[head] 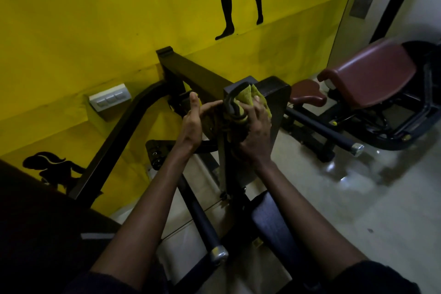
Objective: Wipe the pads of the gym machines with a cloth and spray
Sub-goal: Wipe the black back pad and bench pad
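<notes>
Against the upright black pad (278,93) — right hand (256,133) clutches the cloth (251,98); left hand (192,124) loose, fingers straight.

A yellow-green cloth (254,99) is held bunched and crumpled by the right hand (256,131), w/ fingers curled over it. It is pressed vs. the top left edge of a black pad (276,95), which is mounted upright on the near machine's post. Part of the cloth is hidden under the palm. Lower down, a 2nd dark pad (272,222) is seen, long and tilted. Two maroon pads (372,71), glossy, are set on the next machine, well apart to the right.
</notes>
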`<state>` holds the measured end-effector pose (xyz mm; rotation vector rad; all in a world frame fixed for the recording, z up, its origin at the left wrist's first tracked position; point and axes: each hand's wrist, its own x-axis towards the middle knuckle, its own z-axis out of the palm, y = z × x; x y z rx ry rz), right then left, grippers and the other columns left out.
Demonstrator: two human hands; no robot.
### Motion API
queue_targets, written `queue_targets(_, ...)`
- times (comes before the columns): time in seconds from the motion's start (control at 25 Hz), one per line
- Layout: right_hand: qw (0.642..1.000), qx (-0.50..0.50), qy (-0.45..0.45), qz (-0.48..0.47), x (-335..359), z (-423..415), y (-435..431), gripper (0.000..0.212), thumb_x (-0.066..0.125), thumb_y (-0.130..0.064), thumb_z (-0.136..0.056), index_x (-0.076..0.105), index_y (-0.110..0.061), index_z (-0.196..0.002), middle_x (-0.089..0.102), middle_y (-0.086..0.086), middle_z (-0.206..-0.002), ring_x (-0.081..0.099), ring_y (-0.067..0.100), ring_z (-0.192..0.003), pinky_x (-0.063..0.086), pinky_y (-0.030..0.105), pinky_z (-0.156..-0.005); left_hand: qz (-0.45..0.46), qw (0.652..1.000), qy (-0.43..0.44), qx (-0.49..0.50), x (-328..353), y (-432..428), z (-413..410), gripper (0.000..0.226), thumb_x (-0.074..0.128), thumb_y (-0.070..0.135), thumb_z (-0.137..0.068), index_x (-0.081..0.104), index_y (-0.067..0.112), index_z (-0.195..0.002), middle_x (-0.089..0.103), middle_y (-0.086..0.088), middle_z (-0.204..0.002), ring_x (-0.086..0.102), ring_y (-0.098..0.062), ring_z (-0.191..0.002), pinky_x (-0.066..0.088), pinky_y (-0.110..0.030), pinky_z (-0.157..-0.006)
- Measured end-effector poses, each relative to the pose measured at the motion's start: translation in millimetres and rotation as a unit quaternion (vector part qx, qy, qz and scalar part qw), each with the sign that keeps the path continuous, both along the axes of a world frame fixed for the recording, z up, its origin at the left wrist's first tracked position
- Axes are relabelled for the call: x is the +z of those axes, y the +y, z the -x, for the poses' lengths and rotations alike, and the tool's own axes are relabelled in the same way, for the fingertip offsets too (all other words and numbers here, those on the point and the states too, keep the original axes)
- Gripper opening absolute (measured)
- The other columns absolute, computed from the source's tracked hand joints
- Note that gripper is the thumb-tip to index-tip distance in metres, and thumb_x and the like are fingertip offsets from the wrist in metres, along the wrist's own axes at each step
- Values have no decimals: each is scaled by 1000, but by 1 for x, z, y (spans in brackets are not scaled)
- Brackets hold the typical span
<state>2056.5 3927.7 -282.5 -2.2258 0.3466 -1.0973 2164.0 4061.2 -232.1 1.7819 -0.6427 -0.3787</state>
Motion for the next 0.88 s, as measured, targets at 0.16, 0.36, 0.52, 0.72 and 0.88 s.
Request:
queue_targets(0.16,996,-81,7,-46,16,-25,-64,64,67,-37,-79,59,-5,-133,56,18,-140,48,33,-134,32,59,-114,-15,999,-29,7,1,0,0,91,-5,87,-83,68,48,-120,40,-3,-157,26,-14,-149,11,-58,-122)
queue_targets(0.36,995,-78,-33,-52,6,-23,-19,68,58,-42,-76,59,-5,-132,51,24,-145,38,37,-141,24,62,-117,0,999,-15,38,7,-6,18,84,0,79,-91,71,43,-118,58,4,-142,41,-13,-141,23,-54,-120)
queue_targets(0.52,993,26,-38,105,-15,-15,-3,62,70,-50,-77,59,-17,-128,52,14,-144,33,31,-147,16,50,-123,77,991,80,73,19,-11,30,86,-5,54,-103,69,13,-117,76,9,-99,69,-3,-101,55,-22,-89)
queue_targets(0.72,996,30,-74,51,-8,-13,-59,60,66,-45,-79,58,-16,-130,56,15,-139,40,25,-142,25,46,-119,-8,996,-9,93,13,-15,35,96,-11,82,-83,67,44,-122,56,3,-143,43,-14,-139,27,-50,-117)
queue_targets(0.88,999,41,-28,16,5,-16,-103,70,60,-41,-64,63,-11,-128,59,14,-134,51,28,-132,27,42,-111,-96,984,-115,94,24,-24,48,81,7,83,-87,64,36,-122,57,11,-96,53,6,-84,36,-14,-74)
